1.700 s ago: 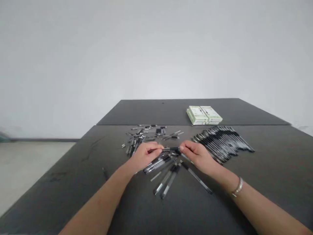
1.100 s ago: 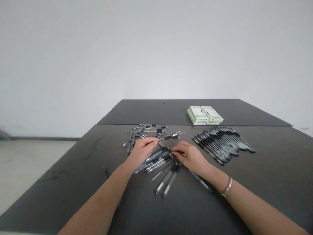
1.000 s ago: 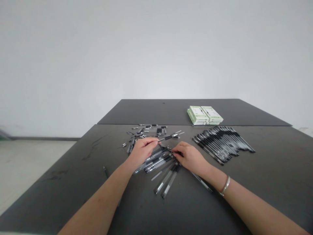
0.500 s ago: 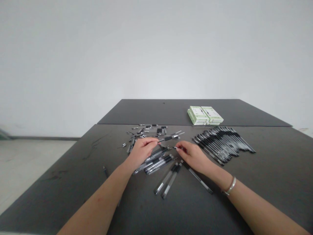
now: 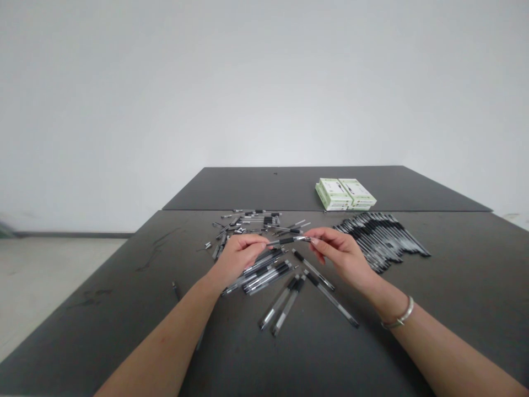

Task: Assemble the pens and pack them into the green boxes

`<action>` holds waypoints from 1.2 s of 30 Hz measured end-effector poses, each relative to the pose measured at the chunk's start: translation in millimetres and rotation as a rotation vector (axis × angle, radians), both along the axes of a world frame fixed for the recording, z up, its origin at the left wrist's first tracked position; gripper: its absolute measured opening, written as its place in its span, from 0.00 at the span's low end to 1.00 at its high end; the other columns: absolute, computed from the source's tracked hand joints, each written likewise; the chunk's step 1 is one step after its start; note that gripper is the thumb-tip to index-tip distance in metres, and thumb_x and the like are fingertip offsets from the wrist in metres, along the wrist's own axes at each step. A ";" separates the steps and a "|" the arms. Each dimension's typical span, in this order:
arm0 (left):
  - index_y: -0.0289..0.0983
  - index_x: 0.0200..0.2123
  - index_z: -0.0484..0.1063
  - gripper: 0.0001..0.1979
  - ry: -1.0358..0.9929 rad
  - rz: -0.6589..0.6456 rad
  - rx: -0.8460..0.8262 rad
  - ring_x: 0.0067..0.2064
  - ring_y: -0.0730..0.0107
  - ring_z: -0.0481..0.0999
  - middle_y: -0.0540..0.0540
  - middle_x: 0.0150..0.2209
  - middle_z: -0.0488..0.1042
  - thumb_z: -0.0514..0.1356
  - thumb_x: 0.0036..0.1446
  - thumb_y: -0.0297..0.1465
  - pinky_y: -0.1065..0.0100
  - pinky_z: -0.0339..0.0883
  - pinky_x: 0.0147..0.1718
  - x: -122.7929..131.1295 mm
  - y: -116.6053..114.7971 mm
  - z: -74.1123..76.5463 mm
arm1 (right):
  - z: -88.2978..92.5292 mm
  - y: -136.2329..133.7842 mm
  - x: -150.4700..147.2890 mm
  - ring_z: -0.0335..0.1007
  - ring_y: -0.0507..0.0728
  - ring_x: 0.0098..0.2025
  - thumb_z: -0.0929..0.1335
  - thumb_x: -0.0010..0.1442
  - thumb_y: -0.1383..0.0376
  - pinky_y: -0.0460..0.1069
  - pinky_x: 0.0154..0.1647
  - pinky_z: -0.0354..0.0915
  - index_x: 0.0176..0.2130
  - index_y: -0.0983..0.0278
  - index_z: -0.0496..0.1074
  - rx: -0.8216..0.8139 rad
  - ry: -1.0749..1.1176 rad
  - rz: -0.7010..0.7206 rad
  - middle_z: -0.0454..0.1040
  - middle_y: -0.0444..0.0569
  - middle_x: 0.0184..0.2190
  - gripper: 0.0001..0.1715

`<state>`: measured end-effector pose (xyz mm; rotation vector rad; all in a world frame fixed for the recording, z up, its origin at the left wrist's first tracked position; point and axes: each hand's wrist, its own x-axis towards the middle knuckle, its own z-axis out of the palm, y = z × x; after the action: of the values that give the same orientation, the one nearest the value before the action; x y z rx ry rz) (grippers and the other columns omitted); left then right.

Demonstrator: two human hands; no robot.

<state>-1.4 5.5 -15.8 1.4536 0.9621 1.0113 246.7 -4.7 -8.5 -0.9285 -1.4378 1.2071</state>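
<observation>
Between my two hands a gel pen (image 5: 285,241) with a black grip is held almost level above the table. My left hand (image 5: 239,255) is closed on its left end. The fingertips of my right hand (image 5: 341,251) pinch the metallic tip end at the right; the small part there is partly hidden. Under and beside my left hand lies a bunch of clear pen barrels with black grips (image 5: 268,277). Two separate pens (image 5: 289,309) lie nearer me, and two more pens (image 5: 333,300) lie slanted below my right hand.
A fanned row of many pens (image 5: 384,240) lies to the right. Loose pen parts (image 5: 252,220) are scattered behind my left hand. Stacked green and white boxes (image 5: 345,193) stand farther back. A thin dark pen-like piece (image 5: 176,290) lies by my left forearm.
My right hand has moved right and slightly up, from just below the held pen to its tip end, uncovering a pen on the table. My left hand has stayed nearly still.
</observation>
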 end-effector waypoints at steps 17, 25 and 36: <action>0.33 0.32 0.79 0.11 0.083 -0.002 0.013 0.16 0.81 0.52 0.57 0.14 0.57 0.58 0.55 0.34 0.74 0.42 0.17 0.0 -3.0 7.6 | 7.3 -3.1 2.5 0.61 0.50 0.22 0.73 0.54 0.57 0.46 0.22 0.59 0.38 0.62 0.77 0.096 -0.032 -0.052 0.72 0.44 0.24 0.14; 0.32 0.32 0.79 0.13 0.116 -0.007 -0.001 0.16 0.80 0.53 0.56 0.14 0.59 0.59 0.54 0.35 0.74 0.43 0.17 2.9 -6.4 12.7 | 13.8 -10.5 -3.4 0.64 0.50 0.23 0.72 0.56 0.57 0.46 0.23 0.62 0.39 0.62 0.77 0.112 -0.095 -0.007 0.74 0.45 0.26 0.13; 0.32 0.35 0.78 0.14 0.105 -0.058 -0.012 0.17 0.80 0.53 0.55 0.16 0.60 0.59 0.56 0.36 0.74 0.43 0.17 2.3 -6.1 9.8 | 11.6 -8.4 -4.9 0.68 0.51 0.26 0.73 0.54 0.55 0.46 0.26 0.65 0.38 0.64 0.76 0.121 -0.145 -0.040 0.76 0.47 0.26 0.16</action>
<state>0.9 -0.5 -6.0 1.5287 0.9933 0.8929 241.8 -13.1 3.1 -0.9720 -1.5817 1.0286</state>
